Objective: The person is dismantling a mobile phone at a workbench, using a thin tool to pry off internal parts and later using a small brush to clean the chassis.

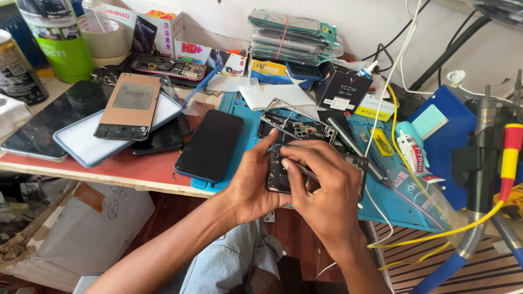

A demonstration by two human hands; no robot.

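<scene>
My left hand (251, 182) grips the opened phone (279, 173) over the blue mat's (400, 204) front edge; my right hand (321, 188) pinches tweezers (306, 173) onto it, clutter crowding close.

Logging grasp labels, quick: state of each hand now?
Left hand: closed on the opened phone, steadying it.
Right hand: pinching thin tweezers onto the phone.

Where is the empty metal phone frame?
In the head view, the bare metal phone frame lies on the blue work mat, just above the hands, right of the black face-down phone.
</scene>
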